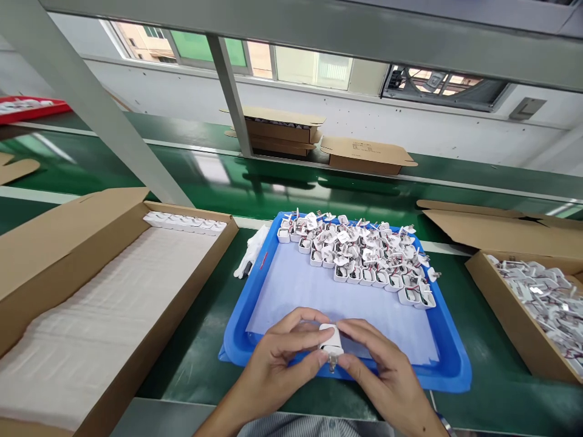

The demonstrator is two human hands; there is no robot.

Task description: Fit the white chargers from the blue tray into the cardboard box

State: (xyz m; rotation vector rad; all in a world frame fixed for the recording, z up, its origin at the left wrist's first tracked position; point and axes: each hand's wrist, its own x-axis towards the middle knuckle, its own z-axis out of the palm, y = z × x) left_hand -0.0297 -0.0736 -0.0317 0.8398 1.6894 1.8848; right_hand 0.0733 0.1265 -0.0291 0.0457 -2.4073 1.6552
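Observation:
Between my hands, above the near rim of a blue tray (460, 364), is a small white plug-in charger (331, 341) with metal prongs pointing toward me. My left hand (285, 352) pinches its left side with thumb and fingers. From the right, the thumb and fingertips of my right hand (382, 364) press on the same charger. A dark gap shows between its housing and the prong end. Farther back in the tray stand many open white charger housings (367, 276), with wires and loose pronged caps on top.
On the left, an open cardboard box (200, 285) has a white liner and a row of white chargers (184, 223) at its far end. Another cardboard box (501, 309) with wired white parts stands right. A white cloth-like item (252, 249) lies beside the tray. Behind runs a green conveyor (282, 194).

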